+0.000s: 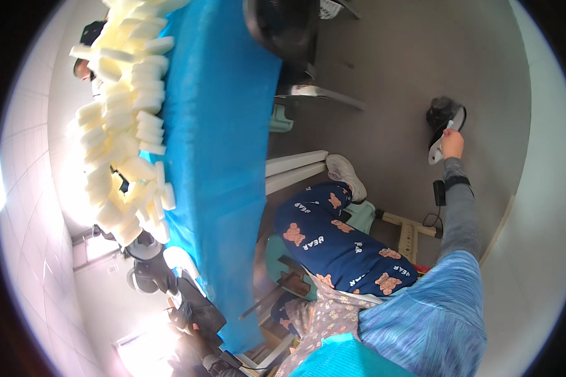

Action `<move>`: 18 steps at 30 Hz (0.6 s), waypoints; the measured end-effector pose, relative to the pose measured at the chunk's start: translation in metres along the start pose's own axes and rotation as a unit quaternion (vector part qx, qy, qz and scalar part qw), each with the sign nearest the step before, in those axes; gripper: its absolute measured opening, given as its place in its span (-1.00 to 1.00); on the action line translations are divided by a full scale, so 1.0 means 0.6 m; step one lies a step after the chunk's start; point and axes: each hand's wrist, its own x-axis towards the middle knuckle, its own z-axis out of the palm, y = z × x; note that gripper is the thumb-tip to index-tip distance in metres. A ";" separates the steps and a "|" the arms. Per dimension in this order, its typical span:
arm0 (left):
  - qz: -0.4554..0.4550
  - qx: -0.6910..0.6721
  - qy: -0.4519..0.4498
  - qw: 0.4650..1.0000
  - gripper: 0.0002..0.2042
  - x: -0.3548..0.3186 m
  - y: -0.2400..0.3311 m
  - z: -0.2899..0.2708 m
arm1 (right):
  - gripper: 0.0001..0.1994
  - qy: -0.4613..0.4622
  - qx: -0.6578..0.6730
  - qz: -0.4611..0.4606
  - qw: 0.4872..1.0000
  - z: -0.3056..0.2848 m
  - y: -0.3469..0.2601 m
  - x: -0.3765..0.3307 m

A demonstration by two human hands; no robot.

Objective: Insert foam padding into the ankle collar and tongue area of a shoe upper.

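My right hand (452, 144) reaches far out over the grey floor and is closed in a fist around a small white thing (450, 125); its kind I cannot make out. Right against the fist is a blurred black-and-white object (443, 114), rounded and shoe-like. On my right wrist sits a black band (457, 181) with a small dark box and a thin cable. My left hand cannot be made out anywhere in the picture. My legs, in navy trousers (352, 242) with a bear print, are bent beside the table.
A table with a blue cover (217, 125) runs along the left, heaped with pale yellow foam pieces (116, 119). Dark chairs (286, 31), white table legs (295, 169) and a green stool (280, 261) stand close by. Behind the table is another person (85, 68). A wall (550, 157) rises at right.
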 end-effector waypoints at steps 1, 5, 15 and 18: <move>-0.002 -0.002 0.002 1.000 -0.51 -0.006 -0.007 -0.003 | -0.79 -0.022 0.062 -0.003 0.998 -0.020 -0.013 -0.001; 0.002 -0.014 0.010 1.000 -0.50 -0.049 -0.043 -0.033 | -0.76 -0.093 0.196 -0.012 0.976 -0.100 -0.105 -0.034; -0.043 0.041 0.056 0.997 -0.42 -0.102 0.113 0.000 | -0.86 -0.175 0.144 -0.315 0.921 -0.503 -0.556 -0.260; 0.056 -0.037 0.121 0.990 -0.57 -0.103 0.155 0.000 | -0.91 -0.171 0.192 -0.436 0.862 -0.608 -0.678 -0.327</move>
